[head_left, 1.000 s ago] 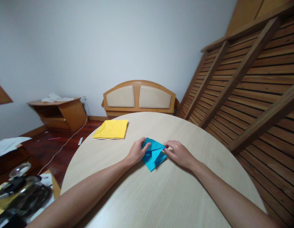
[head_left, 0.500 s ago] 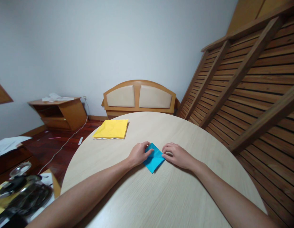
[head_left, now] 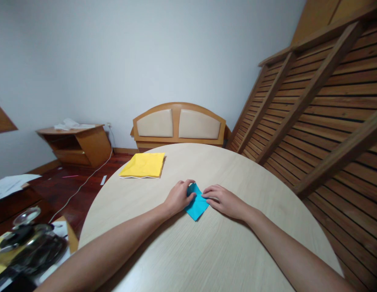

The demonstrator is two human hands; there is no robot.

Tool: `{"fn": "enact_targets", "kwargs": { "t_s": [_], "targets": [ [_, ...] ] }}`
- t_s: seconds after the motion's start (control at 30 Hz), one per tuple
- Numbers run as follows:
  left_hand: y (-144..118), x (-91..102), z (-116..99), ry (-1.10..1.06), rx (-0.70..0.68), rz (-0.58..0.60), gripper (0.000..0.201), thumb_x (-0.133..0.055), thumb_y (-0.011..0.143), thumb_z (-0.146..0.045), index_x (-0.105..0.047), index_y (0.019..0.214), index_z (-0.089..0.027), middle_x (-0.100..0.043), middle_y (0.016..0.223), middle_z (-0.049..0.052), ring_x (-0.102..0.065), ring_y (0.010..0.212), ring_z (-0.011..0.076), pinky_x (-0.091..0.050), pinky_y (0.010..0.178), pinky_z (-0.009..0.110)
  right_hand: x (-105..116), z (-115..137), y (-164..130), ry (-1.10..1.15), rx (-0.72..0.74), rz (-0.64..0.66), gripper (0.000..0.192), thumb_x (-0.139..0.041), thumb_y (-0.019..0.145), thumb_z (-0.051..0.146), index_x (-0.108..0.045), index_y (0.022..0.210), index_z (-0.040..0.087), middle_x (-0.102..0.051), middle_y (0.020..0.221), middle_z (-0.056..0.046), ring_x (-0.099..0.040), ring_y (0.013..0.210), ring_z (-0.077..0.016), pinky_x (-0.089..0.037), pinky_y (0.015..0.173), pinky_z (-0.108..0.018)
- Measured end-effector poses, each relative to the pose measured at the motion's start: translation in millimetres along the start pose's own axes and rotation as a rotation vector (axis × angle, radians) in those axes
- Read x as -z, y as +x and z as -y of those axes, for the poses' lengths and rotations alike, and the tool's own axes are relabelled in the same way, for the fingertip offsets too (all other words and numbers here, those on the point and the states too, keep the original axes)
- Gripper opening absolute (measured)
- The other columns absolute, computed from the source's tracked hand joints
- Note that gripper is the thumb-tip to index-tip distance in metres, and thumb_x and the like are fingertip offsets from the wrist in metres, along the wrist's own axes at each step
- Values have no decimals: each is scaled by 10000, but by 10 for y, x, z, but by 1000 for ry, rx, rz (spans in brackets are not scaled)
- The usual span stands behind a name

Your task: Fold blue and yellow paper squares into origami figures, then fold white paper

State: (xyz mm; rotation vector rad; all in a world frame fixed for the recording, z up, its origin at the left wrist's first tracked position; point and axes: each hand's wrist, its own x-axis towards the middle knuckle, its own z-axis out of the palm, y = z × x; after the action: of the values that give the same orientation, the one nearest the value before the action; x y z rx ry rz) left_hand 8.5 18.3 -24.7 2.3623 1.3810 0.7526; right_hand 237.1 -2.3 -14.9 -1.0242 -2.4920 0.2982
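I press both hands, left hand (head_left: pixel 177 197) and right hand (head_left: pixel 224 200), fingers flat, on the folded blue paper square (head_left: pixel 197 204) near the yellow paper stack (head_left: pixel 143 165).

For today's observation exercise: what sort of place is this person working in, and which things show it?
Probably a room in a home, perhaps a bedroom: a padded wooden headboard against the wall, a low wooden side cabinet, and a round table on dark wood flooring.

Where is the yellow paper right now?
In the head view the yellow paper lies flat near the round table's far left edge, apart from both hands and the blue paper.
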Motion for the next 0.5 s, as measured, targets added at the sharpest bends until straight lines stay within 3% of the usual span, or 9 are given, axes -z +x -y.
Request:
{"fn": "enact_targets", "kwargs": {
  "t_s": [0.27,0.5],
  "targets": [
    [-2,8,14,107,-42,-37,494,-621,857,-299,-522,1322,-166,-670,1141,119,-581,1086,280,-451,954,407,-18,-7,0,-23,1,-7,257,-535,958,271,-713,1143,252,-690,1167,-74,-594,1083,-233,-463,966,-391],
    [40,-71,105,-64,11,-47,527,-684,805,-265,-519,1292,-151,-674,1115,105,-576,1082,270,-454,953,406,-52,40,18,-61,-111,-82,194,-605,922,311,-688,1067,215,-695,1108,-78,-603,1045,-242,-464,941,-388]
  ]
}}
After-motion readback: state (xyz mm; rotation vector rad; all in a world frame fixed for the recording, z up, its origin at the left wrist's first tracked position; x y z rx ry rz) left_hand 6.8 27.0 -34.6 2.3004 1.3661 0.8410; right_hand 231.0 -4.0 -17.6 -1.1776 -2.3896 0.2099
